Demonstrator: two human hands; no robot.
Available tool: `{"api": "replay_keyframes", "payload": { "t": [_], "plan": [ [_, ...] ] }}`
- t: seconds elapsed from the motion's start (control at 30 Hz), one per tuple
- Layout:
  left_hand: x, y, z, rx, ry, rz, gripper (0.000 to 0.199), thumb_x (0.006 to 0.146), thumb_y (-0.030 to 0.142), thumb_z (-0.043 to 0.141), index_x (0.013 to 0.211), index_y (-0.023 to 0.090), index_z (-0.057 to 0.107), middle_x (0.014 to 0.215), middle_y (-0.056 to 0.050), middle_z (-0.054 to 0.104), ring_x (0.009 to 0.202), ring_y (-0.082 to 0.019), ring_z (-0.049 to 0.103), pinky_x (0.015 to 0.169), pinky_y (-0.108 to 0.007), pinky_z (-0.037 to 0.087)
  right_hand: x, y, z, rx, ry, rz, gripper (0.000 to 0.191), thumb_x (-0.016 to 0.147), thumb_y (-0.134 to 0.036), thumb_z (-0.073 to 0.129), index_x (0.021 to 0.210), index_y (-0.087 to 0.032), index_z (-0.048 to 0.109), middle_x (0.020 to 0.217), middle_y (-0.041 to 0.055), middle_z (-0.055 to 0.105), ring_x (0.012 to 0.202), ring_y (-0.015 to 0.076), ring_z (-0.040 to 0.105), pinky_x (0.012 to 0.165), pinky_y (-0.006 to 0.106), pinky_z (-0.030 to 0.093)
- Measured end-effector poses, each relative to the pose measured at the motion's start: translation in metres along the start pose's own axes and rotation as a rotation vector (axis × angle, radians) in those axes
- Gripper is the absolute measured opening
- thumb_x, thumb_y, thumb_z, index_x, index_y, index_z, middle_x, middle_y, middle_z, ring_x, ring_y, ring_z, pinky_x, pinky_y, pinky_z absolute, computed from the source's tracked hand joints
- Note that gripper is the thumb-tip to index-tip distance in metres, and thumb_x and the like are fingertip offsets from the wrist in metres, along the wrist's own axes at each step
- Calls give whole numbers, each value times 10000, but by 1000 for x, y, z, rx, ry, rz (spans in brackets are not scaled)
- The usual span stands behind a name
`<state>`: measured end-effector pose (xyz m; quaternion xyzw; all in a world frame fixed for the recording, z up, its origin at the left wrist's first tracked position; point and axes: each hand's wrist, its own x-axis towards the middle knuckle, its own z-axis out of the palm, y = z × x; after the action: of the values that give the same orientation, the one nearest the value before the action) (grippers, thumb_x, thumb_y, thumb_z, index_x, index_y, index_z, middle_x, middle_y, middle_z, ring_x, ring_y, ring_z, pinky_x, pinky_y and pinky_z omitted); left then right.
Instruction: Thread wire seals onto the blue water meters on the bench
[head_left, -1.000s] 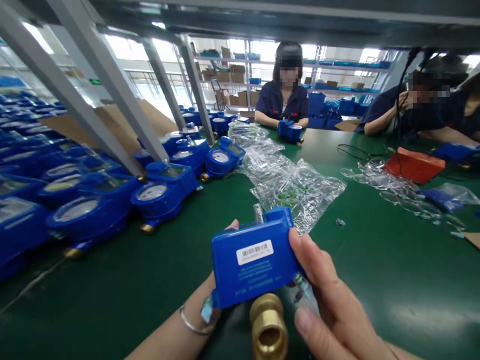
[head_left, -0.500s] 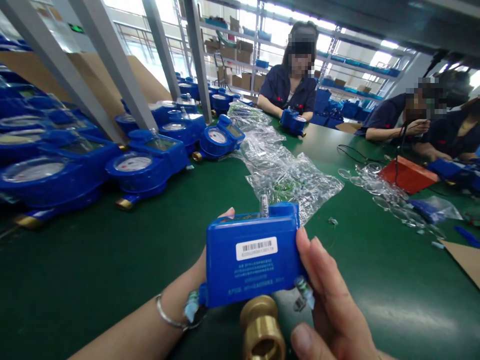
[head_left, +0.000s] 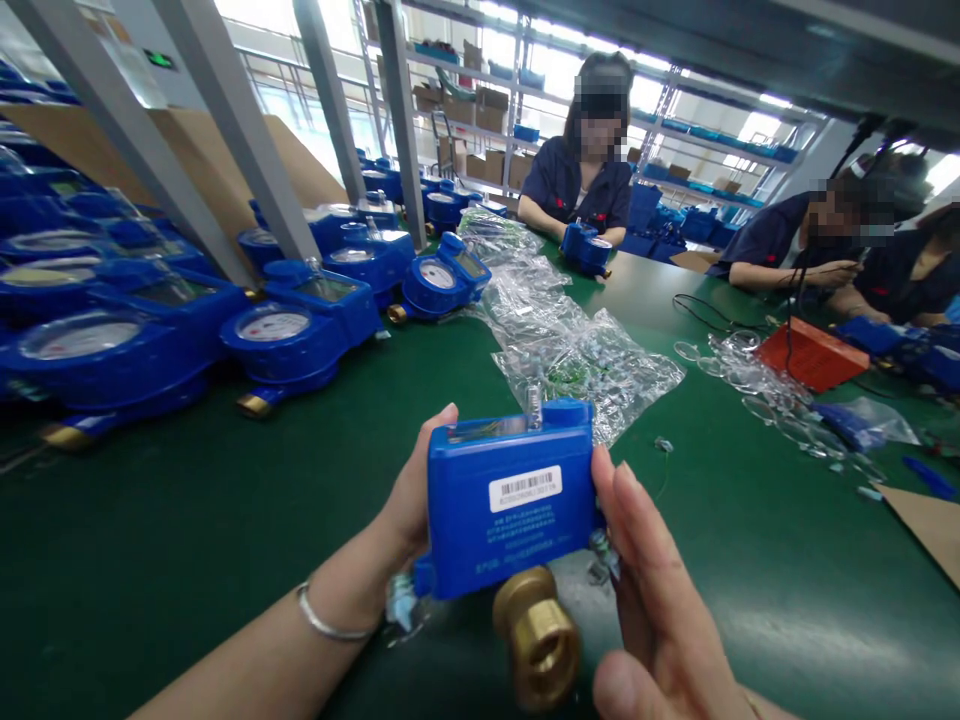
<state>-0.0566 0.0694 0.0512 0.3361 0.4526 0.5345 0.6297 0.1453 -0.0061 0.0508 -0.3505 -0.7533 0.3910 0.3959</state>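
Observation:
A blue water meter (head_left: 517,545) is held up in front of me, its flat side with a barcode label (head_left: 525,488) facing me. A brass pipe end (head_left: 547,650) points down toward me from below it. My left hand (head_left: 416,490) is closed on the meter's left side, fingers mostly hidden behind it. Against the right side lie the fingertips of my right hand (head_left: 660,580); its fingers are stretched and the thumb stands apart. Pale-blue seal tags (head_left: 401,605) hang at the meter's lower corners. A clear peg stands on its top.
More blue water meters (head_left: 300,325) stand at left beside grey posts (head_left: 202,130). Plastic bags (head_left: 592,360) with small seals lie ahead on the green table (head_left: 247,530). A co-worker (head_left: 585,180) sits opposite with a meter; others work at right behind an orange box (head_left: 814,355).
The water meter has tilted and shifted slightly right, its brass end swinging right. My left hand shows more behind it. My right hand's fingers have straightened a little along its side.

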Motion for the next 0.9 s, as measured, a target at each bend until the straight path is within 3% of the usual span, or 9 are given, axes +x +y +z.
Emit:
{"api": "replay_keyframes", "payload": {
  "t": [0.1,0.2,0.33,0.47,0.57,0.67,0.77,0.83,0.9],
  "plan": [
    [2,-2,-17,76,108,176,448,823,510,419,941,125,615,854,-78,698,789,-241,649,771,-406,512,8,20,9,181,31,7,818,825,-618,423,1439,-251,26,1504,43,77,1365,285,128,1097,474,214],
    [-10,-9,-40,429,331,404,453,800,508,486,1080,157,546,1022,-91,653,938,-266,607,853,-392,469,18,43,25,354,33,20,860,791,-636,473,1435,-258,44,1503,50,91,1368,262,119,1109,455,159],
    [-47,-29,-74,703,388,395,599,763,512,522,1240,169,402,1138,-143,585,1045,-320,558,903,-462,435,31,62,50,297,-23,106,1064,686,-613,631,1432,-240,-30,1488,104,147,1354,291,168,1094,481,193],
    [-79,-35,-108,1018,407,277,981,552,489,731,1349,198,239,1312,-186,437,1199,-414,413,965,-562,364,53,64,61,100,-136,45,1067,720,-467,671,1427,-229,-91,1485,113,149,1350,287,186,1087,499,212],
    [-84,-25,-121,1255,475,246,893,621,467,693,1342,231,222,1367,-158,359,1262,-403,338,993,-577,334,88,63,64,66,-244,-66,965,761,-388,646,1436,-234,-26,1471,95,213,1339,267,235,1088,482,233],
    [-67,-16,-121,1394,629,440,741,714,475,606,1301,203,246,1342,-155,329,1242,-356,375,983,-528,376,128,63,76,-18,-216,-78,779,822,-309,573,1437,-228,101,1423,91,329,1307,259,316,1076,484,265],
    [-32,-9,-115,1485,810,543,718,755,523,543,1291,139,259,1264,-180,342,1160,-348,445,889,-487,460,152,61,93,-130,-27,-17,653,860,-223,481,1428,-150,167,1389,136,376,1280,253,365,1061,465,307],
    [-3,-2,-110,1555,849,547,736,766,545,525,1298,106,269,1222,-185,369,1138,-349,453,854,-458,479,151,57,99,-188,54,-27,639,854,-194,463,1423,-116,182,1402,148,350,1287,241,355,1065,438,316],
    [25,7,-103,1587,864,561,771,754,558,538,1303,84,276,1214,-201,375,1142,-373,432,856,-471,465,136,51,98,-228,31,-94,628,840,-194,478,1411,-116,228,1405,125,352,1295,223,342,1084,404,302]
  ]
}}
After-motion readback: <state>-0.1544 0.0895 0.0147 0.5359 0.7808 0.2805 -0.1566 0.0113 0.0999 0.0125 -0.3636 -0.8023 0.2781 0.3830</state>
